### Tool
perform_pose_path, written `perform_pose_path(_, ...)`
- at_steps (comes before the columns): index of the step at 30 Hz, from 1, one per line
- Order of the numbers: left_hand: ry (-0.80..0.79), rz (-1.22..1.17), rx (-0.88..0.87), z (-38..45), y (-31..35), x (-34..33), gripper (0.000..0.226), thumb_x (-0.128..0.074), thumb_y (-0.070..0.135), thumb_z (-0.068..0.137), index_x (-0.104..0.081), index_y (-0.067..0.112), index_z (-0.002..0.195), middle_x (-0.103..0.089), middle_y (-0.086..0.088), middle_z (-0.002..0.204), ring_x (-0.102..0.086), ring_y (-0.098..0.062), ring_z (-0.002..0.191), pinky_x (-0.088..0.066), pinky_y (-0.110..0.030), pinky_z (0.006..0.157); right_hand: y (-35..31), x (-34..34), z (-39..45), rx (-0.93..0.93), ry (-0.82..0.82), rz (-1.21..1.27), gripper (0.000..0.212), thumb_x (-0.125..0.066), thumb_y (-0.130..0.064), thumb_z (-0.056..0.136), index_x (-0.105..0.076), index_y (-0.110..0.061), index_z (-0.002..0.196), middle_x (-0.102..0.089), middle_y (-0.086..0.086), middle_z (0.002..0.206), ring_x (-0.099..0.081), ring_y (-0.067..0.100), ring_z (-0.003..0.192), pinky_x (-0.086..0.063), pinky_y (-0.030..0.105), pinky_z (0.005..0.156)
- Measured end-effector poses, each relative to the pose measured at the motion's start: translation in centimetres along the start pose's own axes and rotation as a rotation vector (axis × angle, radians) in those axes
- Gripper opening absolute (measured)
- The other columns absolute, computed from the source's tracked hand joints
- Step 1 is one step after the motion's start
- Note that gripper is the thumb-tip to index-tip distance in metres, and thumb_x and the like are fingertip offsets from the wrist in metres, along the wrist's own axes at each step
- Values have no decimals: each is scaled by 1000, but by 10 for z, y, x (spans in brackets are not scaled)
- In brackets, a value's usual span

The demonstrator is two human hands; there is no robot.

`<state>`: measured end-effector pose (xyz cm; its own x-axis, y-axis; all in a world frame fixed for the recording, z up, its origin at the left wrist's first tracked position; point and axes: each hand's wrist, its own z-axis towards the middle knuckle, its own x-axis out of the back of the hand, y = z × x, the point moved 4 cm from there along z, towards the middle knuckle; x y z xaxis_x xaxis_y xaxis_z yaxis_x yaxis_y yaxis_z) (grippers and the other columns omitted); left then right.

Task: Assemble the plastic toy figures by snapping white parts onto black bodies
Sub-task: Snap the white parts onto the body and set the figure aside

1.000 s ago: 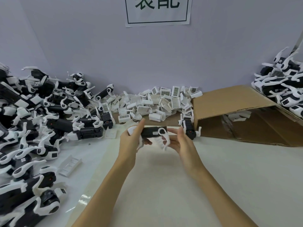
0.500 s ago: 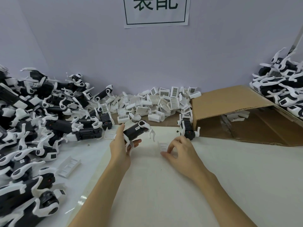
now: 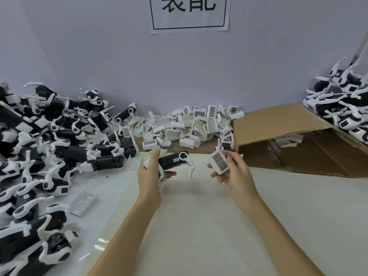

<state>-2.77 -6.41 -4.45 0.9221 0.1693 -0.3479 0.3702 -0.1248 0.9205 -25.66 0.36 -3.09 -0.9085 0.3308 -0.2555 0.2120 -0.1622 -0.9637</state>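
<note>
My left hand [image 3: 150,176] grips a black toy body [image 3: 171,160] with white curved legs, held above the white table surface at centre. My right hand [image 3: 234,174] pinches a small white grille part [image 3: 219,162] with a dark mesh face, a short gap to the right of the body. The two pieces are apart. A heap of loose white parts [image 3: 191,124] lies against the back wall.
A large pile of black-and-white toy figures [image 3: 39,148] fills the left side. Another pile [image 3: 344,108] sits at the far right on a flattened cardboard box [image 3: 298,140]. A loose white tray part [image 3: 83,202] lies at the left. A paper sign [image 3: 189,14] hangs on the wall.
My right hand has lifted off the table with a white grille part. My left hand has turned the black body more level and moved it slightly right.
</note>
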Motion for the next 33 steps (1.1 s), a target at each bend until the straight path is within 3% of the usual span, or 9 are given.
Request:
perform_pose_path(3,-64,112,-61,-6,1,-7,43,-74,48,96,-68,6,102,-78,-14,83,-78,-34,71,-62,-45,91,1,1,1,-9,3,46,31,-39,-15,114,-68,-20,123,-69,12,100,-65,23,64,-43,29,54)
perform_pose_path(6,-177,232,-132,-15,2,-16,49,-74,50,96,-60,5,86,-68,-4,59,-78,-37,74,-60,-54,99,1,0,3,-91,-66,196,20,-56,-18,108,-74,-12,115,-68,6,93,-62,14,68,-48,29,68)
perform_pose_path(10,-247,329,-149,-24,2,-24,55,-74,59,95,-61,5,96,-78,-13,80,-78,-35,72,-58,-53,101,0,3,4,-72,-128,112,20,-74,-7,94,-76,-5,114,-69,8,90,-63,13,77,-54,22,72)
perform_pose_path(15,-272,382,-152,-29,1,-28,57,-69,64,94,-62,8,103,-79,-15,83,-77,-30,70,-57,-41,93,-5,2,2,-71,-19,-74,38,-53,-46,106,-70,-14,117,-80,13,95,-69,18,68,-46,27,62)
perform_pose_path(19,-271,395,-166,-30,2,-27,56,-70,65,94,-62,10,101,-79,-15,84,-76,-29,68,-56,-38,87,-6,0,-1,-12,-20,-171,33,-50,-38,109,-64,-14,126,-80,6,99,-74,19,81,-50,27,65)
perform_pose_path(22,-282,415,-180,-32,2,-27,66,-69,74,90,-62,10,102,-79,-13,80,-78,-28,70,-52,-38,83,-8,-3,-5,72,-65,-258,25,-61,-35,104,-68,-25,125,-77,-4,108,-72,14,102,-56,28,80)
perform_pose_path(25,-317,466,-242,-37,3,-31,75,-57,86,83,-63,14,105,-78,-9,75,-78,-25,73,-48,-35,77,-12,-10,-10,143,-173,-341,21,-67,-36,101,-74,-33,120,-76,-14,111,-69,5,106,-54,26,92)
perform_pose_path(29,-373,502,-344,-43,2,-36,76,-47,89,84,-64,19,108,-79,-7,75,-78,-24,72,-50,-25,67,-13,-21,-18,248,-227,-501,26,-71,-37,98,-68,-41,124,-71,-12,109,-67,5,104,-53,16,83)
perform_pose_path(33,-396,459,-358,-43,0,-37,73,-37,81,98,-66,15,109,-79,-12,82,-76,-39,77,-57,-55,81,-9,-30,-23,338,-286,-596,22,-63,-38,103,-68,-40,125,-71,-12,113,-66,8,108,-56,23,87)
